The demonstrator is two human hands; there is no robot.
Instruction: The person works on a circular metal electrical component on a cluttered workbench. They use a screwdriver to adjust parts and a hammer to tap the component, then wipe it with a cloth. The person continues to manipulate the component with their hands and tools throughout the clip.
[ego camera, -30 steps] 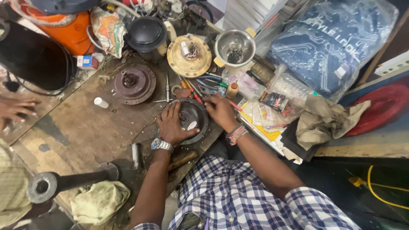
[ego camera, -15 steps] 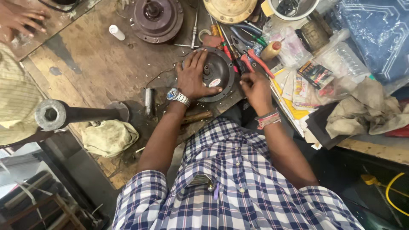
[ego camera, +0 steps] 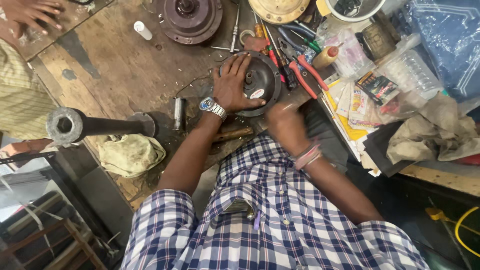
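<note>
My left hand [ego camera: 231,87], a watch on its wrist, lies spread over a black round motor housing [ego camera: 262,82] on the wooden bench [ego camera: 120,75] and holds it down. A short shaft sticks up from the housing's middle, beside my fingers. My right hand [ego camera: 285,126] is blurred, curled into a fist at the bench's near edge, just below the housing. Whether it holds anything I cannot make out.
Red-handled pliers [ego camera: 301,72] and screwdrivers lie right of the housing. A brown round motor part [ego camera: 190,17], a cream one [ego camera: 277,7] and a small white cylinder [ego camera: 142,30] sit further back. A grey pipe [ego camera: 75,125] and a cloth [ego camera: 130,152] are left. Another person's hand [ego camera: 30,15] rests top left.
My right hand has drawn back from the tools beside the housing toward my body. My left hand stays on the housing. The view has shifted closer.
</note>
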